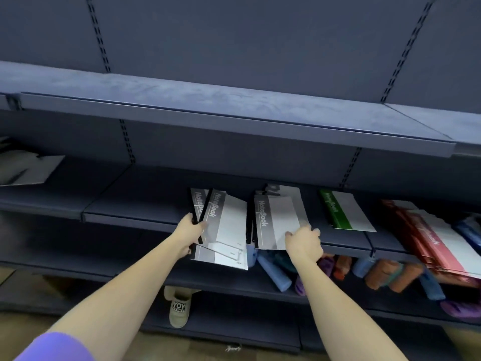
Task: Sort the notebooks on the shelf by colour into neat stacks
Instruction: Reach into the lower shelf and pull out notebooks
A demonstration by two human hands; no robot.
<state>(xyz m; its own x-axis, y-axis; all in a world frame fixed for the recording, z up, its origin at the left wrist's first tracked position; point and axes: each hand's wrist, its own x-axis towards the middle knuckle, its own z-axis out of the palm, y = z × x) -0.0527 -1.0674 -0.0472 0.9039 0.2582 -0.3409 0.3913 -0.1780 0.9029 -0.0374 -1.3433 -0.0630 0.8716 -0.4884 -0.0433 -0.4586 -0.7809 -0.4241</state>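
- On the middle shelf (pixel 145 217), the left hand (pixel 189 231) grips a fanned bunch of grey notebooks (pixel 221 230) by its left edge. Much of the bunch hangs past the shelf lip, so a loose grip could let the lower ones slide out and drop toward the rolls (pixel 273 272) on the shelf below.
- The right hand (pixel 303 242) pinches the near corner of the second grey pile (pixel 279 220), fingers curled over it. That pile also overhangs the lip; a pull from one corner would likely twist it or peel off only the top book.
- The two grey groups lie just beside each other, both skewed. Merging them carelessly could leave a crooked stack, not a neat one.
- The green notebook (pixel 343 211) lies near the right hand, apart from the greys; a wide sweep of that arm could nudge it askew.
- The red stack (pixel 437 246) further right leans over the edge and could slip if the shelf is jolted.
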